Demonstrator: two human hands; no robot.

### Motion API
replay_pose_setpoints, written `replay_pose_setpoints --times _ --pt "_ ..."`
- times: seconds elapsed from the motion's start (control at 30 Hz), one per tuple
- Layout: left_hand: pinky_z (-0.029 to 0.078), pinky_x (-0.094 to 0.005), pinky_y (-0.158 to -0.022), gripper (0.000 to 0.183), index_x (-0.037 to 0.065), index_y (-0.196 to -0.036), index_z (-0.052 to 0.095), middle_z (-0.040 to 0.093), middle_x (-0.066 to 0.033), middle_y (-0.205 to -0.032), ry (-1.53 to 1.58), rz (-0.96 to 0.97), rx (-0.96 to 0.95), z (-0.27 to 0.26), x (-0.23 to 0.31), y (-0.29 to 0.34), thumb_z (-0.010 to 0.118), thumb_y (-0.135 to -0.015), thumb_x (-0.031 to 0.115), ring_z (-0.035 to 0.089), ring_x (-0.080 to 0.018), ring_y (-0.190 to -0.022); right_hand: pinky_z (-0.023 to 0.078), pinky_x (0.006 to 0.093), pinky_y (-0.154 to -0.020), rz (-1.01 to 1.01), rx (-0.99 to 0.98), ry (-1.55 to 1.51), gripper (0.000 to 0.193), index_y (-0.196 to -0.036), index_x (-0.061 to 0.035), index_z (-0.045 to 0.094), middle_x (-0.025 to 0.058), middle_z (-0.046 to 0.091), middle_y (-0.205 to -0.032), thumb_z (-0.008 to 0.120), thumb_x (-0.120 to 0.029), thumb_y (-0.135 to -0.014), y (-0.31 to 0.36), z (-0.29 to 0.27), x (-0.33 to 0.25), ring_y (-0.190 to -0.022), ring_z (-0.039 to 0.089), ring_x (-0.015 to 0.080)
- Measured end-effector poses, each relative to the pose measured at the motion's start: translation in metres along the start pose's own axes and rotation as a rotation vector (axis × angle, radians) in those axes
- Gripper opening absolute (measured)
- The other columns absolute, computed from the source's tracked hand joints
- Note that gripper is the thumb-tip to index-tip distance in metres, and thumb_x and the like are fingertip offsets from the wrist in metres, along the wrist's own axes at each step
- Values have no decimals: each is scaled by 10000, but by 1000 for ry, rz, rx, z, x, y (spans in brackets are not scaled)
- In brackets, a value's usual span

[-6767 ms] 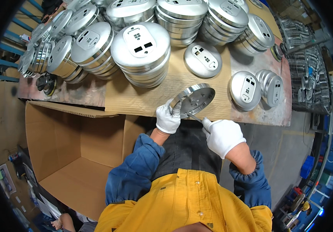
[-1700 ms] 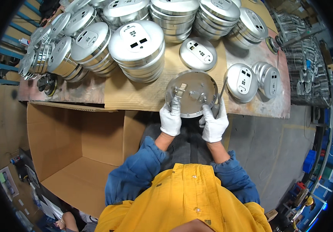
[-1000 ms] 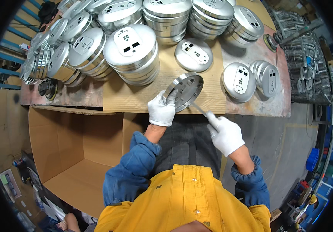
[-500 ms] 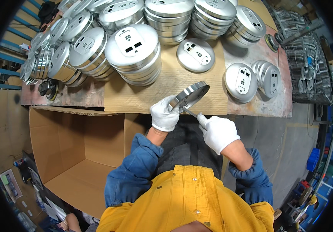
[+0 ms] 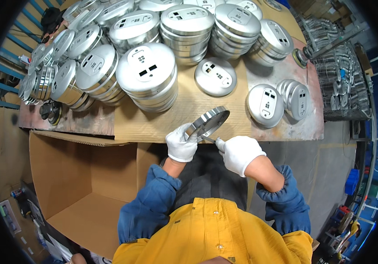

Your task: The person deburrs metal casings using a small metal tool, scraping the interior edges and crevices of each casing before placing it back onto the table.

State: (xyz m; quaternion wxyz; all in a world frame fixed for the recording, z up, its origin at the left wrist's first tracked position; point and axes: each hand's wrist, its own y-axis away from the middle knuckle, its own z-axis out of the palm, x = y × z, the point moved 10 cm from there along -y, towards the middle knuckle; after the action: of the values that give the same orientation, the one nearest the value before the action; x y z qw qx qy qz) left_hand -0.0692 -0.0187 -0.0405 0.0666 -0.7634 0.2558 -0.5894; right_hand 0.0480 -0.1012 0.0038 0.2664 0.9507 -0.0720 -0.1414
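Note:
My left hand [image 5: 180, 145], in a white glove, grips the near-left rim of a round silver metal cover [image 5: 210, 119]. The cover is tilted on edge above the front of the bench, with its hollow side toward my right hand. My right hand [image 5: 242, 155], also gloved in white, is closed around a thin metal hand tool [image 5: 208, 139]. The tool's shaft reaches up to the lower rim of the cover; its tip is hidden, so its exact kind cannot be told. A similar single cover [image 5: 216, 76] lies face up on the cardboard beyond my hands.
Stacks of silver covers [image 5: 147, 66] fill the back and left of the bench. Several more [image 5: 265, 105] sit at the right on the bench top [image 5: 303, 130]. An open cardboard box [image 5: 72, 176] stands below the front edge at left. Metal parts fill a rack [image 5: 347, 79] at far right.
The bench and its stacks appear lower in the view and slightly left. My right hand and the tool have come a little closer to the cover, which my left hand still grips.

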Motion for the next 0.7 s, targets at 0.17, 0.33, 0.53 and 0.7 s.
replay_pose_setpoints --times 0.17,0.33,0.53,0.7 --pt "436 -287 -530 245 -43 -870 647 613 -124 -645 0 -66 23 2 -7 -1 736 -817 179 539 -178 -522 519 442 -665 -68 -124 59 192 -859 -14 660 232 652 -796 525 -107 -757 -12 -1 -7 -761 649 386" --pt "359 -306 -432 256 -29 -847 654 533 -95 -548 -26 -178 136 -1 -14 -4 751 -801 203 429 -159 -419 512 444 -636 -44 -55 36 246 -961 -4 638 214 651 -762 504 -107 -781 -6 7 -6 -730 646 377" --pt "480 -274 -608 324 -103 -888 631 646 -162 -705 81 -274 252 -6 -25 -1 721 -835 203 613 -189 -613 504 416 -539 0 243 62 488 -1277 -8 502 168 577 -717 490 -98 -797 18 43 -7 -590 611 308" --pt "457 -294 -531 379 -109 -901 625 622 -140 -620 -80 -306 201 -6 -35 -1 676 -871 266 569 -189 -510 494 429 -506 61 431 -23 500 -1321 -124 479 145 574 -719 535 -150 -824 21 80 10 -530 584 317"
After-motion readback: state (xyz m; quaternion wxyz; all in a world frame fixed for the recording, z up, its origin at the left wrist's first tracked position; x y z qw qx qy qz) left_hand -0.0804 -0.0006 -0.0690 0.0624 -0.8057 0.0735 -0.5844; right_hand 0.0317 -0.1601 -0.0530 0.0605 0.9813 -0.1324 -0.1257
